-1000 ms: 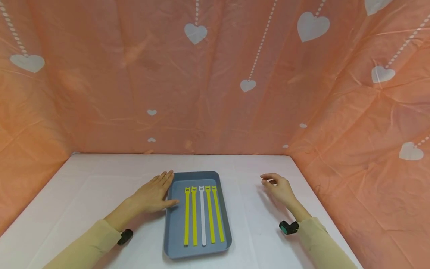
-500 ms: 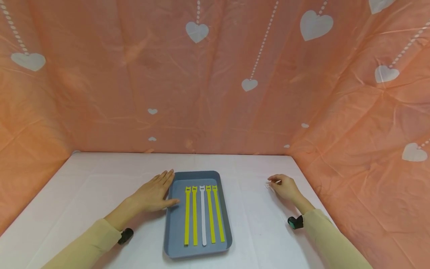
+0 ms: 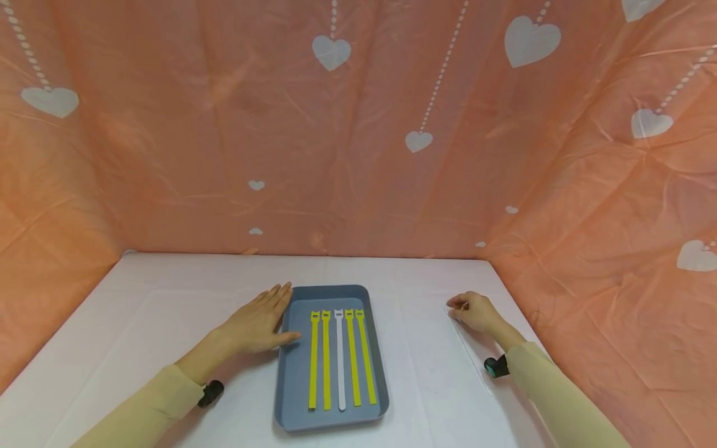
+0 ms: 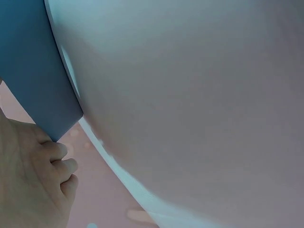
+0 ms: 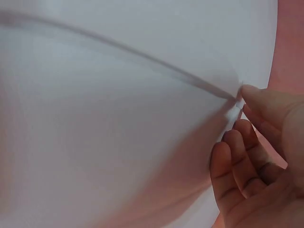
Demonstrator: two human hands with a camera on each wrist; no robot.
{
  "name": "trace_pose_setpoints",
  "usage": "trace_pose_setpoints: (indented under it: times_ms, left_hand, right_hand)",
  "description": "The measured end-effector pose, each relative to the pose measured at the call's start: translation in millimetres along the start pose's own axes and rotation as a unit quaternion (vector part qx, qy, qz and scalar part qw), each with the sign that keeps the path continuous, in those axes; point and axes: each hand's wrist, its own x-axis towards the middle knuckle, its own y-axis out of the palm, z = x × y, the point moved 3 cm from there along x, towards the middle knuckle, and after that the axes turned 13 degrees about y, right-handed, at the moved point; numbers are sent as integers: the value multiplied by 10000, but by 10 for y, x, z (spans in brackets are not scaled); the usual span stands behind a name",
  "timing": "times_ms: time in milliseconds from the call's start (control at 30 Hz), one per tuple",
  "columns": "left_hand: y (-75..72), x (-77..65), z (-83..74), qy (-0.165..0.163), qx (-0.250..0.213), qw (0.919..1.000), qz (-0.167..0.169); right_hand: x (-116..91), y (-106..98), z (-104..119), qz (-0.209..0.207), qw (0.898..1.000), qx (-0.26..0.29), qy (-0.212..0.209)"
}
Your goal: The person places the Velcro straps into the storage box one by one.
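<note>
My left hand (image 3: pixel 254 323) lies with straight fingers along the left rim of a grey-blue tray (image 3: pixel 294 382), its thumb reaching over the edge. Inside the tray several yellow cable ties (image 3: pixel 313 367), of the flat strap kind with a slotted head, lie side by side around one white cable tie (image 3: pixel 340 361). To the right of the tray, my right hand (image 3: pixel 476 311) pinches the head end of another white cable tie (image 5: pixel 142 52) between thumb and fingertips. This thin strap trails from the fingers toward the near side, faint against the white cloth in the head view.
A white cloth (image 3: pixel 185 292) covers the table. Orange sheeting (image 3: pixel 358 162) with white hearts encloses it at the back and both sides. The right forearm's wrist camera (image 3: pixel 495 367) hangs close over the cloth.
My right hand has shifted to the right and its fingertips have come together on a white cable tie, whose strap now shows. The left hand and tray have stayed in place.
</note>
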Motion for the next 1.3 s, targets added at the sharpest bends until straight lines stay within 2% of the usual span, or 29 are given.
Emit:
trace_pose_setpoints:
  times_ms: [733,1033,1300]
  left_hand:
    - [25,-2,20,24,23,10000,-45]
    - [31,-3,21,42,55,10000,-45]
    - [10,-1,4,72,11,9999,-80]
  right_hand:
    - [-4,2,3,179,9998,-91,85]
    - [-38,6,-9,50,10000,-37,-24]
    - [-72,14,-24,-58,9997,182,116]
